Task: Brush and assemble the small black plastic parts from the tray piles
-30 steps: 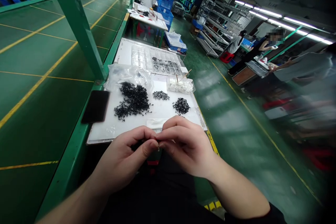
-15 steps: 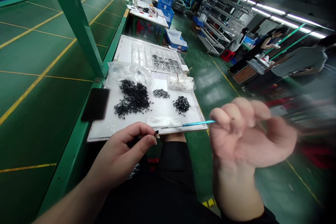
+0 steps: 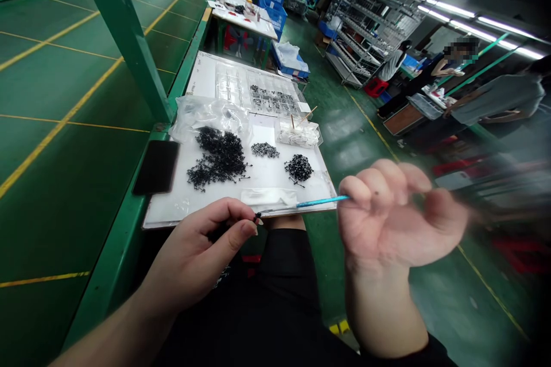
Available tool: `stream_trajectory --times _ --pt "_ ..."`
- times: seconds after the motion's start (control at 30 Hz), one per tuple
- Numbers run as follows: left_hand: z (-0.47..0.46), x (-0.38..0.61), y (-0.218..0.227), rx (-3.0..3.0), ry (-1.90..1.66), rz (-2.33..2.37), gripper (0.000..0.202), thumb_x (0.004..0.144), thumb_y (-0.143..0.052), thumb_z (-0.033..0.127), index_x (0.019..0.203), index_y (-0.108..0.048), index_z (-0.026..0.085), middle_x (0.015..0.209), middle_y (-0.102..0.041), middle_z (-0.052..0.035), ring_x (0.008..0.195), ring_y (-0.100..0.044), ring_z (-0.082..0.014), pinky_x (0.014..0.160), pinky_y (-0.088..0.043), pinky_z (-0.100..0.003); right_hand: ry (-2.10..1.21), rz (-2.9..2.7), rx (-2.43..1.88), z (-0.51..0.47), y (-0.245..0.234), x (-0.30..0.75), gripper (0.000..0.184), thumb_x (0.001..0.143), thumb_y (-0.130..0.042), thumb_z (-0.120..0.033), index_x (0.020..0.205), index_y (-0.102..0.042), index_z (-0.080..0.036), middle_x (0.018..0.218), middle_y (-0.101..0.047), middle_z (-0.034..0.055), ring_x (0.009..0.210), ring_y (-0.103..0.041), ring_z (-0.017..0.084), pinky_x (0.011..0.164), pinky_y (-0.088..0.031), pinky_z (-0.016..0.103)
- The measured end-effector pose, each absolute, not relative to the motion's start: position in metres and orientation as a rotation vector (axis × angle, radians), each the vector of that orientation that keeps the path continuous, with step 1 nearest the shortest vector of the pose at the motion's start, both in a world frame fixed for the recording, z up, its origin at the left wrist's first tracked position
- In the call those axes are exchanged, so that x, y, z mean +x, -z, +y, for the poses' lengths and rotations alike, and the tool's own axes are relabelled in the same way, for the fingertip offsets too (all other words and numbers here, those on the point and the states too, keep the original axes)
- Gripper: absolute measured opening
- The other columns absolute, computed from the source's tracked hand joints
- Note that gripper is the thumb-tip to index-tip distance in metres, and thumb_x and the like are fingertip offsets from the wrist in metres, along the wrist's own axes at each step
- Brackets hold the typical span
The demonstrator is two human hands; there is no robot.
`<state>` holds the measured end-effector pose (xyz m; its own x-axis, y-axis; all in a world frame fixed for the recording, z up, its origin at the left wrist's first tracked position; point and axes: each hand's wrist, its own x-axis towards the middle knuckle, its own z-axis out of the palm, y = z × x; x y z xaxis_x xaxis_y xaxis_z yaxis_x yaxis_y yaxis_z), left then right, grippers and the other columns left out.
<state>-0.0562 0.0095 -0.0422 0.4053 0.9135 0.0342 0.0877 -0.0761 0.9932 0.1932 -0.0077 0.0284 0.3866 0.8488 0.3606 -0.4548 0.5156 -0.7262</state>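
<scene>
My left hand pinches a tiny black part between thumb and forefinger, just below the near edge of the white work board. To the right, my right hand is curled shut on a thin blue tool. The tool's tip points left and reaches the black part. On the board lie a big heap of black parts, a small grey pile and a round black pile.
A black phone lies left of the board beside a green post. A clear bag, a small clear box and a clear compartment tray sit farther back. Other people work at tables beyond and to the right.
My hands were joined together over my lap; the right hand has swung out to the right holding the blue tool, whose tip now meets the part in my left hand.
</scene>
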Motion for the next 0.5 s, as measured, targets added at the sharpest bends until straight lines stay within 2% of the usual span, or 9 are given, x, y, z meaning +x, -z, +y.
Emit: stream_trajectory --times 0.1,0.13,0.2,0.27,0.3,0.37,0.43,0.5 --pt "0.011 -0.057 0.044 1.500 -0.876 0.943 0.020 0.102 -0.067 0.046 0.099 -0.071 0.027 0.086 -0.070 0.0000 0.077 -0.063 -0.0163 0.067 -0.053 -0.023 -0.855 -0.774 -0.452 -0.007 -0.044 0.206 0.015 0.088 -0.071 -0.021 0.077 -0.060 -0.020 0.069 -0.032 -0.0043 0.053 -0.026 0.008 0.052 -0.030 0.029" --pt "0.011 -0.057 0.045 1.505 -0.871 0.946 0.020 0.102 -0.067 0.046 0.099 -0.072 0.027 0.086 -0.070 -0.0004 0.077 -0.064 -0.0168 0.067 -0.053 -0.024 -0.776 -0.843 -0.488 -0.003 -0.050 0.211 0.018 0.093 -0.068 -0.023 0.077 -0.061 -0.020 0.070 -0.033 -0.0040 0.054 -0.030 0.007 0.054 -0.032 0.028" --pt "0.013 -0.056 0.046 1.512 -0.872 0.956 0.021 0.102 -0.067 0.047 0.097 -0.072 0.027 0.087 -0.071 -0.0015 0.079 -0.064 -0.0182 0.069 -0.053 -0.025 -0.543 -1.071 -0.698 0.014 -0.055 0.218 0.030 0.103 -0.054 -0.037 0.079 -0.062 -0.022 0.072 -0.032 -0.0035 0.054 -0.029 0.008 0.055 -0.032 0.028" --pt "0.015 -0.054 0.045 1.502 -0.892 0.987 0.023 0.101 -0.068 0.048 0.095 -0.073 0.026 0.088 -0.072 -0.0029 0.082 -0.066 -0.0199 0.071 -0.054 -0.027 -0.359 -1.333 -1.050 0.042 -0.049 0.220 0.044 0.108 -0.039 -0.051 0.084 -0.063 -0.024 0.072 -0.037 -0.0032 0.055 -0.032 0.010 0.055 -0.034 0.029" --pt "0.015 -0.053 0.044 1.494 -0.909 1.009 0.024 0.100 -0.068 0.048 0.094 -0.073 0.025 0.087 -0.072 -0.0035 0.082 -0.066 -0.0207 0.071 -0.055 -0.027 -0.353 -1.431 -1.238 0.058 -0.042 0.219 0.045 0.109 -0.038 -0.053 0.088 -0.065 -0.024 0.073 -0.045 -0.0025 0.059 -0.041 0.012 0.058 -0.039 0.030" --pt "0.016 -0.052 0.042 1.488 -0.935 1.062 0.026 0.099 -0.069 0.049 0.091 -0.073 0.024 0.086 -0.073 -0.0043 0.081 -0.067 -0.0218 0.071 -0.056 -0.028 -0.427 -1.591 -1.602 0.091 -0.021 0.212 0.038 0.109 -0.050 -0.049 0.097 -0.069 -0.019 0.081 -0.062 0.0020 0.078 -0.061 0.016 0.076 -0.050 0.033" --pt "0.015 -0.053 0.041 1.510 -0.938 1.113 0.029 0.098 -0.069 0.052 0.090 -0.074 0.024 0.082 -0.074 -0.0042 0.076 -0.069 -0.0222 0.069 -0.058 -0.029 -0.491 -1.660 -1.869 0.119 -0.001 0.202 0.032 0.104 -0.064 -0.045 0.105 -0.071 -0.014 0.097 -0.071 0.0080 0.092 -0.068 0.020 0.087 -0.056 0.037" --pt "0.015 -0.059 0.042 1.560 -0.923 1.146 0.034 0.097 -0.067 0.057 0.090 -0.074 0.025 0.079 -0.075 -0.0035 0.071 -0.070 -0.0227 0.066 -0.061 -0.029 -0.542 -1.709 -2.066 0.140 0.014 0.193 0.035 0.102 -0.071 -0.042 0.118 -0.069 -0.011 0.114 -0.071 0.0115 0.101 -0.070 0.023 0.092 -0.060 0.042"
